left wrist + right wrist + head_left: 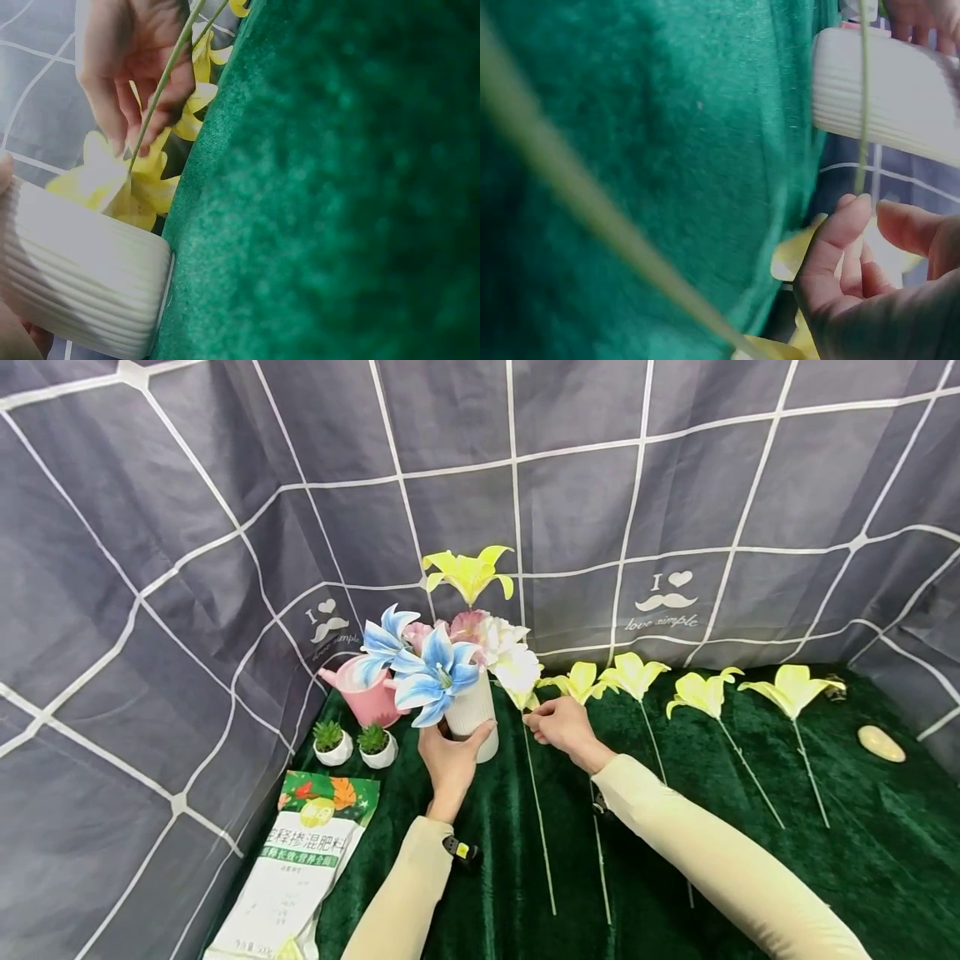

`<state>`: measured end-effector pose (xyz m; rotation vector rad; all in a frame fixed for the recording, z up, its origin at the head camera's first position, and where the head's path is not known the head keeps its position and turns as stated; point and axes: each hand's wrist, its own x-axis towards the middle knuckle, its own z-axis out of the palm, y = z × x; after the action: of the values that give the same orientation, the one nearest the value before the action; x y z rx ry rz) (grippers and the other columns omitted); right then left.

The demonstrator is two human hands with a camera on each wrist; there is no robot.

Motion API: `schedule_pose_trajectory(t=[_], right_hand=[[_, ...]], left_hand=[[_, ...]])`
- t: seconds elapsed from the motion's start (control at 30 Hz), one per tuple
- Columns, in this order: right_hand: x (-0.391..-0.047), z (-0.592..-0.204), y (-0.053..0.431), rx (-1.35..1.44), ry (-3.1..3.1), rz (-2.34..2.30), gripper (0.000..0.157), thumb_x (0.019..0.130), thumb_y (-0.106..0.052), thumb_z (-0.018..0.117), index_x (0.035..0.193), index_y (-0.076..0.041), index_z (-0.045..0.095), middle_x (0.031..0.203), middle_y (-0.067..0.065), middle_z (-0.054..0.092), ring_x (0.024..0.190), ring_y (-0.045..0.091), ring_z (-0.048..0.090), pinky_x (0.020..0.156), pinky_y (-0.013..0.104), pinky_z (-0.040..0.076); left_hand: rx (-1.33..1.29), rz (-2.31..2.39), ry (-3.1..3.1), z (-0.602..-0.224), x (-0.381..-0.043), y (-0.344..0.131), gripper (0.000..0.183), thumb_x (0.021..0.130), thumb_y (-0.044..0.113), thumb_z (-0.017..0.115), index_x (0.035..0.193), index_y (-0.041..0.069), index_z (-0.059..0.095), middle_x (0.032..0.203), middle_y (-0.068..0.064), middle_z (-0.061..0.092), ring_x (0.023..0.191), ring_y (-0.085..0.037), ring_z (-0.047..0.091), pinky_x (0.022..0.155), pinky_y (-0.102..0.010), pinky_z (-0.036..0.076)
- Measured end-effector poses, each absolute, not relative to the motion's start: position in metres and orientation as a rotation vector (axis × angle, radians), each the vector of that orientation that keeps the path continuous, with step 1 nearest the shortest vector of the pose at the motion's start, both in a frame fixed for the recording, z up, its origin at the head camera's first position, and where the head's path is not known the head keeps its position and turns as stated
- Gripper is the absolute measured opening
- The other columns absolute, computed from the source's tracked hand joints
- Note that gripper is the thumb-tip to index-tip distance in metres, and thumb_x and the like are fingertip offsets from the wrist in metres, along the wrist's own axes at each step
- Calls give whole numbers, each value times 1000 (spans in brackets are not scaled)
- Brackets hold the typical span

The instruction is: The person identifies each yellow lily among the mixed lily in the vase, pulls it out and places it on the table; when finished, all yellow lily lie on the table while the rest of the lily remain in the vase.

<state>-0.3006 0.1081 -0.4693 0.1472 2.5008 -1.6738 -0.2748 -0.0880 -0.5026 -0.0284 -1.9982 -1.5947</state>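
My left hand (450, 764) grips the white ribbed vase (471, 714) low on its side. The vase holds blue lilies (437, 678), pink and white blooms (501, 639) and one tall yellow lily (471, 574). Just right of the vase, my right hand (564, 727) has its fingertips at the thin stem (536, 793) of another yellow lily, right below the bloom. In the right wrist view, the curled fingers (840, 240) and thumb stand about that stem, with a small gap between their tips. The vase (90, 270) appears sideways in the left wrist view.
Several more yellow lilies (703, 693) lie on the green cloth (847, 877) to the right, near a smooth pale stone (881, 743). At left are a pink watering can (367, 693), two small potted succulents (377, 747) and a fertilizer bag (292, 868). A grey checked curtain (577, 510) hangs behind.
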Motion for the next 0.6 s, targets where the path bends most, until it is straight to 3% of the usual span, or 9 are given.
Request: schedule_pose_trajectory(t=[0.13, 0.23, 0.43, 0.6], right_hand=[[-291, -448, 112, 93, 2609, -1654, 17, 94, -21, 69, 99, -7, 78, 96, 19, 77, 75, 24, 74, 63, 25, 58], [-284, -423, 112, 43, 2694, -1717, 16, 94, -20, 68, 98, -9, 78, 93, 16, 78, 76, 27, 75, 63, 26, 58], [-277, -363, 108, -130, 2786, -1968, 14, 92, -20, 71, 97, -8, 78, 79, 9, 74, 64, 12, 67, 61, 23, 55], [-283, -316, 104, -282, 2889, -2023, 17, 92, -25, 74, 100, -11, 80, 86, 7, 77, 68, 7, 65, 62, 20, 50]], left_hand=[[-15, -1599, -1996, -501, -275, -89, 84, 68, 38, 94, 139, 23, 52, 130, -3, 61, 115, -25, 65, 96, -48, 56], [-13, -1599, -1986, -499, -275, -90, 85, 68, 38, 94, 139, 21, 51, 131, -5, 60, 116, -26, 64, 98, -48, 55], [-27, -1605, -1986, -499, -275, -90, 85, 69, 40, 93, 140, 22, 50, 131, -4, 59, 116, -24, 64, 98, -48, 55], [-34, -1604, -1975, -501, -274, -88, 85, 68, 36, 94, 139, 20, 51, 130, -6, 60, 115, -28, 64, 97, -49, 55]])
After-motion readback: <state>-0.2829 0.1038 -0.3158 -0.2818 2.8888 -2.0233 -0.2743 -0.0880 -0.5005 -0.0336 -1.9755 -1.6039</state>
